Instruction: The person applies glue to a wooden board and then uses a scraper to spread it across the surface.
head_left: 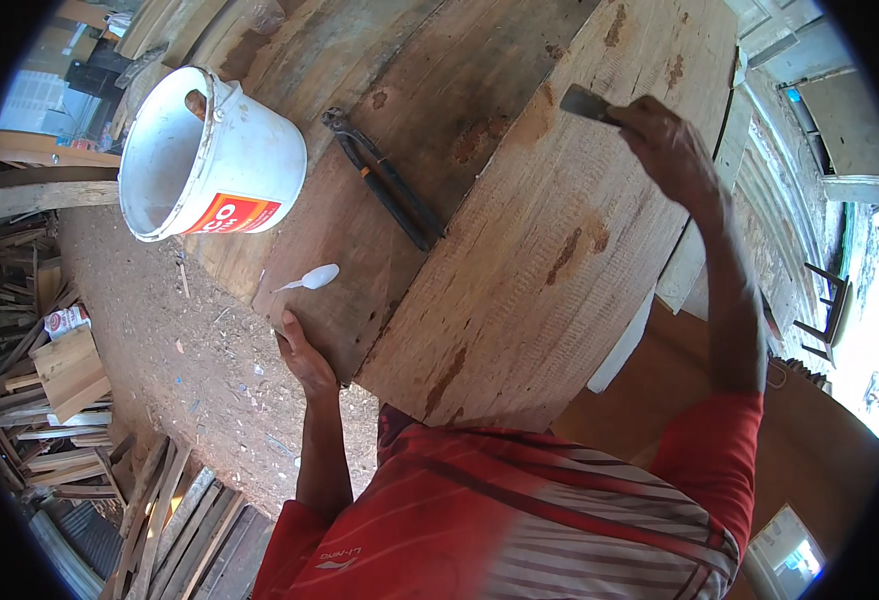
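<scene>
Red shirt [459, 500], scraper [587, 105] in right hand [667, 152]

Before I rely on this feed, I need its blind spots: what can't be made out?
All in the head view:
- Handle of the flat grey metal blade: hidden by the bare right hand.
- Most fingers of the bare left hand: hidden by the hand itself and the darker brown wooden board.
- Far end of the pale brown wooden board: cut off by the upper edge.
- Small brown thing in the white plastic bucket: too small.
</scene>
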The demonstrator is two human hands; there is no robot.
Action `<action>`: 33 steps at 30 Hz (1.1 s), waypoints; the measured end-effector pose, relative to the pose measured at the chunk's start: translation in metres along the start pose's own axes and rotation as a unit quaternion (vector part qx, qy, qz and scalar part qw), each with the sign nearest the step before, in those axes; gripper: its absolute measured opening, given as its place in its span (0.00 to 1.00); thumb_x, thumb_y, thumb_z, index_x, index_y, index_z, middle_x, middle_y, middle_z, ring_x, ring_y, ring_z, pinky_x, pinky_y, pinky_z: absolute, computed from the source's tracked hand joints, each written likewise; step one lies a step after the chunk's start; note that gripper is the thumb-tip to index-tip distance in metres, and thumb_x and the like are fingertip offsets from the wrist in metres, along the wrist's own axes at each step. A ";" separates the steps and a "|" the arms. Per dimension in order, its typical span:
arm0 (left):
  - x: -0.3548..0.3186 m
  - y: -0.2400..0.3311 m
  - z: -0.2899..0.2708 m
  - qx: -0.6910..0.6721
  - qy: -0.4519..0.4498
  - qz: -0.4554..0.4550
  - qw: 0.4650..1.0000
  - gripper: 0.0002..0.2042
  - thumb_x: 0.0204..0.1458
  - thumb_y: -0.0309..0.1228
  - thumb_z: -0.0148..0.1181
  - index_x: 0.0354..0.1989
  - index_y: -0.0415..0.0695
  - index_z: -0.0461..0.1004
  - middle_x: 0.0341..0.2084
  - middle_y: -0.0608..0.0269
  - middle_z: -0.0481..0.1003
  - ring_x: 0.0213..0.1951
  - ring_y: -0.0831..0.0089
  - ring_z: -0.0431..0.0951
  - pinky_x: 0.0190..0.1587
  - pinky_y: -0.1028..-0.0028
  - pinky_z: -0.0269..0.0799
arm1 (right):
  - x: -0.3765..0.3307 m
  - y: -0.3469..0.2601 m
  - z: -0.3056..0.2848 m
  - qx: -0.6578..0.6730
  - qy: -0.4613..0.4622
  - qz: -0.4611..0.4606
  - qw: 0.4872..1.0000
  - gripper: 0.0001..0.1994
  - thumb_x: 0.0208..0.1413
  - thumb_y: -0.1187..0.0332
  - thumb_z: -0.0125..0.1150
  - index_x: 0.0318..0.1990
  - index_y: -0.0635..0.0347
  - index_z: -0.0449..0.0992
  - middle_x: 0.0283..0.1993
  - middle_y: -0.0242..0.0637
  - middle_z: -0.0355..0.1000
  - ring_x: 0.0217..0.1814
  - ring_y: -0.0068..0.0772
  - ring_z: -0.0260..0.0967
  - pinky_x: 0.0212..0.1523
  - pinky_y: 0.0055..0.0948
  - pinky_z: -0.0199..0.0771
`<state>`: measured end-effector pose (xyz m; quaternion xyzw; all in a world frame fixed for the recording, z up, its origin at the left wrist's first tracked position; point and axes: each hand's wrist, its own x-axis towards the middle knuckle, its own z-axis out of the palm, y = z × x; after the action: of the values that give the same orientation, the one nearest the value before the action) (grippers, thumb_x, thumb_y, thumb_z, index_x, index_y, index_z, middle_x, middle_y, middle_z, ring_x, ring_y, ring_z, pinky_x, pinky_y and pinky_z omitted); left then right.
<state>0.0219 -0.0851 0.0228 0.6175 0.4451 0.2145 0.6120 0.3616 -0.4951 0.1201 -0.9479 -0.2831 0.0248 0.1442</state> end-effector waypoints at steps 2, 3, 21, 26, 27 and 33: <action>0.002 -0.005 -0.003 0.005 0.003 0.003 1.000 0.36 0.70 0.52 0.50 0.74 0.33 0.56 0.68 0.44 0.64 0.65 0.56 0.68 0.68 0.60 0.63 | -0.019 -0.017 0.009 0.026 -0.010 0.037 0.999 0.15 0.65 0.70 0.63 0.58 0.57 0.81 0.49 0.40 0.78 0.46 0.39 0.80 0.50 0.38 0.81; 0.003 -0.006 -0.004 0.009 0.006 0.003 1.000 0.36 0.70 0.52 0.50 0.74 0.32 0.56 0.68 0.44 0.64 0.66 0.56 0.67 0.69 0.60 0.63 | -0.026 -0.025 0.019 0.030 0.039 0.033 0.998 0.12 0.64 0.72 0.62 0.53 0.58 0.83 0.44 0.42 0.77 0.43 0.45 0.80 0.45 0.41 0.82; 0.003 -0.010 -0.003 -0.011 -0.006 -0.010 1.000 0.33 0.71 0.49 0.49 0.73 0.33 0.57 0.66 0.47 0.67 0.64 0.57 0.69 0.67 0.61 0.64 | 0.014 -0.011 0.041 0.010 0.084 0.019 0.996 0.13 0.65 0.72 0.57 0.52 0.53 0.84 0.45 0.42 0.77 0.48 0.49 0.79 0.48 0.45 0.79; 0.006 -0.014 -0.006 0.010 -0.003 -0.004 1.000 0.36 0.69 0.53 0.50 0.75 0.37 0.57 0.69 0.48 0.65 0.66 0.56 0.69 0.68 0.61 0.65 | 0.009 -0.005 0.028 0.013 0.079 0.030 0.996 0.12 0.65 0.72 0.59 0.51 0.55 0.84 0.45 0.40 0.78 0.45 0.48 0.79 0.48 0.43 0.79; 0.007 -0.014 -0.008 0.007 -0.002 -0.010 1.000 0.36 0.69 0.53 0.50 0.75 0.37 0.57 0.69 0.48 0.64 0.66 0.55 0.68 0.68 0.60 0.65 | 0.013 -0.005 0.031 0.008 0.072 0.022 0.997 0.12 0.65 0.72 0.60 0.52 0.55 0.84 0.45 0.40 0.78 0.47 0.47 0.79 0.49 0.43 0.79; 0.010 -0.014 -0.010 0.005 0.001 -0.004 1.000 0.37 0.69 0.54 0.49 0.76 0.37 0.55 0.70 0.47 0.63 0.67 0.54 0.67 0.69 0.60 0.64 | 0.021 -0.004 0.026 0.007 0.071 0.022 0.997 0.12 0.64 0.72 0.62 0.53 0.56 0.84 0.46 0.39 0.78 0.48 0.45 0.79 0.50 0.42 0.79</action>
<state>0.0153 -0.0734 0.0081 0.6186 0.4494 0.2103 0.6093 0.3733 -0.4737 0.0968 -0.9523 -0.2506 -0.0376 0.1700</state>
